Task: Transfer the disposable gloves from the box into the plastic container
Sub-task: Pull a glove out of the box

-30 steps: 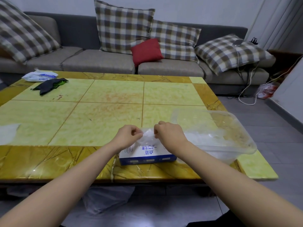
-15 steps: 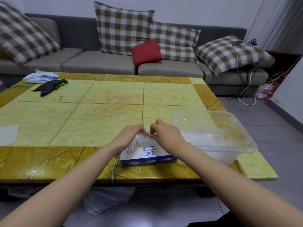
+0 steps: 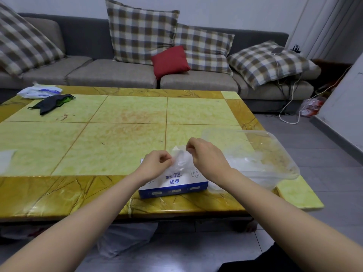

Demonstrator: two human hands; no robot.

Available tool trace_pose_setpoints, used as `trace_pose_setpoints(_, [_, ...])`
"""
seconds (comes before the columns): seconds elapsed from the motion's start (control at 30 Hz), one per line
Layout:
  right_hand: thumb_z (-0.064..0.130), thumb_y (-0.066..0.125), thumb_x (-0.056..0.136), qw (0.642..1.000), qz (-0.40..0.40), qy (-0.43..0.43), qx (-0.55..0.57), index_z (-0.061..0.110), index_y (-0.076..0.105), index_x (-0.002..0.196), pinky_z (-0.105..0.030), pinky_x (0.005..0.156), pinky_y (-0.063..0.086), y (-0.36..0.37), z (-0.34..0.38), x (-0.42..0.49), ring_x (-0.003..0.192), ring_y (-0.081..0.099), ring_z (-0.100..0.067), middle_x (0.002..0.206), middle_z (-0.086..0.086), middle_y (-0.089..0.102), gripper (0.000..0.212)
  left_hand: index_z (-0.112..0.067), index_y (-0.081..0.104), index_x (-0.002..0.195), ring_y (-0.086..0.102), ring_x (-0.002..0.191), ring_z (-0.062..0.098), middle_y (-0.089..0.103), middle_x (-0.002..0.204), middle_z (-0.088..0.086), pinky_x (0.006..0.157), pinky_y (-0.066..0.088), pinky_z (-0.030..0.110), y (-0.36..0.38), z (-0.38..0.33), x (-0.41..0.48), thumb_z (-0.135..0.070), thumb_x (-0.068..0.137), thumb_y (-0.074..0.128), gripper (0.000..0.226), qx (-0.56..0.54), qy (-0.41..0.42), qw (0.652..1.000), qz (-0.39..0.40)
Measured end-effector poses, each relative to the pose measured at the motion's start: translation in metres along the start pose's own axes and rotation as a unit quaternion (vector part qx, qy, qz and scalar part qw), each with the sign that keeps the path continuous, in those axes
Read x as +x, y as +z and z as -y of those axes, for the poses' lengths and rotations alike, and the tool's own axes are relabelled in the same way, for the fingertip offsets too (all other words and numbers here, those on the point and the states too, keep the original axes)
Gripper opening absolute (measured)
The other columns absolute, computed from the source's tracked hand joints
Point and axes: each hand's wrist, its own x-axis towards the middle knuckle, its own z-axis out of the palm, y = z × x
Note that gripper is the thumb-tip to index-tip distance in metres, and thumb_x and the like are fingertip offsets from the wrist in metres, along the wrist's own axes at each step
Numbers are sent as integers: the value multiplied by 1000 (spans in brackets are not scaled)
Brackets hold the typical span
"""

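Observation:
A white and blue glove box (image 3: 173, 185) lies near the front edge of the table. Thin clear disposable gloves (image 3: 180, 160) stick up out of its top. My left hand (image 3: 156, 166) pinches their left side and my right hand (image 3: 206, 158) pinches their upper right part, just above the box. A clear plastic container (image 3: 275, 152) stands right of the box, touching it, with a crumpled heap of clear gloves (image 3: 245, 163) inside.
The yellow tiled table (image 3: 117, 138) carries a dark cloth (image 3: 51, 104) and a white packet (image 3: 38, 92) at its far left. A sofa with checked cushions stands behind. White cables lie on the floor at right. A plastic bag lies under the table.
Both hands have risen a little above the box, drawing the clear gloves up out of it. The right hand has lifted higher than the left.

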Motion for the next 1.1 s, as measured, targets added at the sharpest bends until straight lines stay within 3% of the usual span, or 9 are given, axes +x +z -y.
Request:
trace_pose_setpoints(0.17, [38, 52, 95, 998, 62, -23, 1, 15, 47, 124, -34, 75, 47, 8, 11, -2, 95, 60, -23, 112, -2, 60, 38, -14, 65, 80, 48, 65, 8, 58, 71, -2, 57, 35, 17, 0, -1, -1, -15, 92, 56, 15, -23, 4, 1000, -4])
trace_pose_setpoints(0.3, [23, 46, 98, 999, 31, -20, -39, 12, 58, 100, -33, 66, 41, 13, 13, 3, 87, 57, -26, 96, -5, 59, 17, -9, 64, 86, 54, 75, 15, 65, 84, 10, 66, 41, 24, -3, -1, -2, -18, 92, 55, 14, -22, 2, 1000, -3])
trace_pose_setpoints(0.47, [13, 44, 98, 1000, 10, 22, -18, 12, 49, 77, -31, 60, 33, 10, 6, 4, 74, 54, -27, 79, -5, 56, 21, -7, 59, 85, 49, 73, 15, 58, 80, 2, 66, 39, 25, -7, 4, 1, -16, 94, 51, 14, -26, -15, 999, -18])
trace_pose_setpoints(0.57, [18, 48, 97, 999, -3, 44, 17, 6, 59, 83, -38, 64, 48, 6, -1, 4, 77, 64, -29, 86, -11, 66, 21, -5, 57, 91, 49, 78, 16, 57, 86, 3, 69, 40, 25, -8, 6, 3, -18, 97, 48, 17, -45, -28, 999, -6])
trace_pose_setpoints(0.7, [21, 53, 95, 998, -13, 44, 43, 7, 61, 93, -42, 70, 52, 6, 0, 5, 77, 66, -29, 91, -11, 68, 16, -14, 62, 95, 58, 92, 15, 65, 97, 2, 85, 42, 29, -8, 0, 0, -32, 95, 52, 21, -97, -19, 994, 42])
trace_pose_setpoints(0.83, [22, 52, 95, 995, -23, 48, 82, 9, 56, 103, -43, 73, 52, 10, 7, 6, 80, 65, -28, 92, -11, 68, 16, -10, 68, 80, 60, 83, 24, 67, 90, 19, 78, 44, 35, -8, 3, -3, -31, 92, 58, 26, -103, -12, 993, 58])
trace_pose_setpoints(0.93, [19, 56, 94, 988, -12, 34, 150, 9, 47, 113, -42, 77, 52, 12, 11, 4, 85, 65, -25, 92, -9, 68, 24, -15, 71, 80, 61, 93, 20, 70, 89, 3, 86, 43, 34, -9, 3, -5, -35, 96, 50, 33, -111, -22, 992, 52])
trace_pose_setpoints(1.0, [23, 62, 91, 984, 22, 20, 174, 10, 42, 116, -36, 79, 52, 13, 14, 2, 89, 64, -21, 98, -6, 66, 34, -15, 72, 89, 59, 107, 16, 69, 108, 0, 99, 41, 36, -9, 3, -3, -37, 98, 45, 37, -115, -31, 991, 57])
trace_pose_setpoints(1.1, [30, 68, 85, 986, 46, 25, 160, 13, 42, 115, -34, 78, 52, 17, 16, 0, 86, 61, -17, 99, -2, 63, 43, -14, 71, 95, 55, 118, 25, 61, 126, 8, 107, 37, 45, -10, 3, -5, -38, 99, 40, 39, -130, -47, 988, 71])
